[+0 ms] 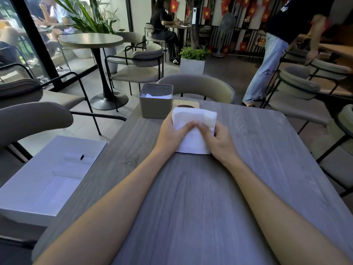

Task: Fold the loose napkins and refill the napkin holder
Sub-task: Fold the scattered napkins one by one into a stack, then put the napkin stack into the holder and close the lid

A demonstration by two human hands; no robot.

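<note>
1. Both hands are on the white napkin (193, 139), right in the middle of the grey wood-grain worktop (191, 197); its near edge lies flat on the wood, while its far part looks raised and puffed rather than creased.
2. The left hand (172, 133) grips the napkin's left side, fingers curled behind the paper and thumb on the front; the right hand (219, 138) mirrors it on the right side; the two thumbs nearly meet at the centre. I read this even, two-sided hold as a way to keep the edges square while a fold is pressed in.
3. The napkin holder (155, 104), a grey square box with an open top, stands just beyond the napkin and to its left; white napkins show low inside, well under the rim, so there looks to be plenty of room for more.
4. A wooden lid (186, 104) with a dark oval slot lies flat just beside the holder, partly hidden behind the raised paper; it is probably off so that folded pieces can drop in from above.
5. A shallow white box (47, 175) sits at the worktop's left edge; what carries it I cannot tell.
6. My call: the fold is mid-way; it wants flattening first; then it is a short carry to the holder.
</note>
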